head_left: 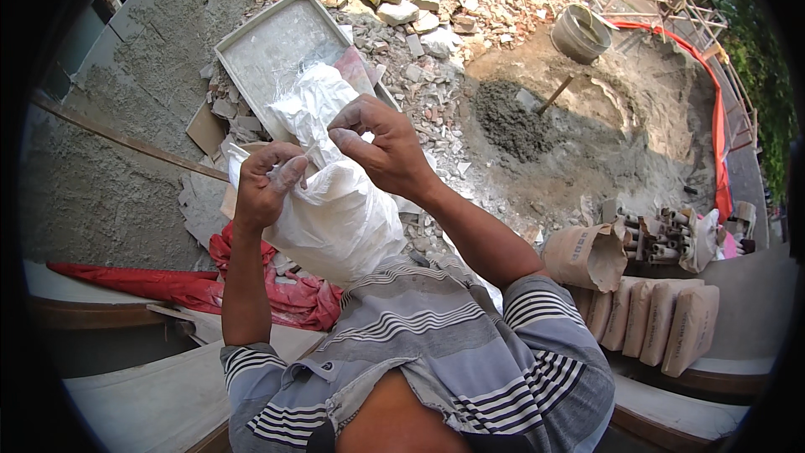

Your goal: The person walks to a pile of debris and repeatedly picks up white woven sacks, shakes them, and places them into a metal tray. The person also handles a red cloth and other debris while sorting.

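Note:
A bulging white sack [340,222] stands right in front of my body, its upper part crumpled. Over its top, my left hand [272,183] is closed in a pinch, seemingly on a bit of the sack's edge. My right hand [381,144] is a little higher and to the right, thumb and forefinger pressed together; whatever thin thing they hold is too small to make out. Pale dust coats the fingers of both hands. Loose white sheeting [314,101] and clear strands lie just beyond, partly in a shallow grey tray [272,38].
Rubble [419,0] is heaped at the back. To the right are wet mortar [511,122] with a wooden handle [555,94], a bucket [581,33], an open paper bag [585,256] and several paper bags [654,319]. Red cloth [285,285] and a plastered wall [126,151] are left.

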`<state>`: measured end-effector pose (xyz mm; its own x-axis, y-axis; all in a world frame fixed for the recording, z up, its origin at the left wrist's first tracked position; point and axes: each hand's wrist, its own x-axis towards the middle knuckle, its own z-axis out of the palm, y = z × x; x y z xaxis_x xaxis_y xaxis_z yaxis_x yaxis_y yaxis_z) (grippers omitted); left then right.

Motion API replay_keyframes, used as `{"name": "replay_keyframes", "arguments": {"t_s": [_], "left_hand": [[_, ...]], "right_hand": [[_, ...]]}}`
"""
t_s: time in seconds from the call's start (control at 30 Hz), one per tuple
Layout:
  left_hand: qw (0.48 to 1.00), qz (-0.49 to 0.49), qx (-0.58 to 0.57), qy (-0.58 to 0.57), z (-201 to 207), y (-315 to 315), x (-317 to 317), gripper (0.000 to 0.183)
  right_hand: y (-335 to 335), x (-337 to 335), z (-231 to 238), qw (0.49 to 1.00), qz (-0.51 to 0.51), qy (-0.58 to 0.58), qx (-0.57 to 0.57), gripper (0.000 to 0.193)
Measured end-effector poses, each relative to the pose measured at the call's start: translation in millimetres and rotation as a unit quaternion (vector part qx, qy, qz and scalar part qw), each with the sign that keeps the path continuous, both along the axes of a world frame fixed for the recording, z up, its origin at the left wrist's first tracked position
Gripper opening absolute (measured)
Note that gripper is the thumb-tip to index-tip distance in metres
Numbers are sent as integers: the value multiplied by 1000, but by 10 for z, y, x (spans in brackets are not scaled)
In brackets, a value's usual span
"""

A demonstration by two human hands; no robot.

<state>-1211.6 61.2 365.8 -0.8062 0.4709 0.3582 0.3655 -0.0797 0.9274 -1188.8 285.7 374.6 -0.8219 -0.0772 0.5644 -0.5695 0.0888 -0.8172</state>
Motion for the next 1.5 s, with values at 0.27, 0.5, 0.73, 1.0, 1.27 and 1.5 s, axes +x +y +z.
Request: {"name": "replay_keyframes", "arguments": {"t_s": [0.27, 0.5, 0.73, 1.0, 1.27, 1.5], "left_hand": [[1000, 12, -14, 7, 4, 8, -10, 10], [1000, 8, -25, 7, 29, 24, -1, 10], [999, 9, -32, 14, 19, 12, -13, 11], [999, 16, -33, 10, -1, 4, -22, 10], [999, 28, -27, 4, -9, 15, -26, 9], [998, 46, -23, 24, 5, 24, -23, 9]], "right_hand": [[28, 68, -3, 999, -18, 46, 6, 19], [-30, 28, -29, 996, -28, 80, 40, 15], [-46, 17, -27, 995, -36, 70, 58, 6], [-49, 15, -39, 993, -63, 53, 79, 5], [-51, 22, -113, 997, -54, 47, 7, 9], [-83, 59, -309, 994, -64, 10, -89, 14]]}}
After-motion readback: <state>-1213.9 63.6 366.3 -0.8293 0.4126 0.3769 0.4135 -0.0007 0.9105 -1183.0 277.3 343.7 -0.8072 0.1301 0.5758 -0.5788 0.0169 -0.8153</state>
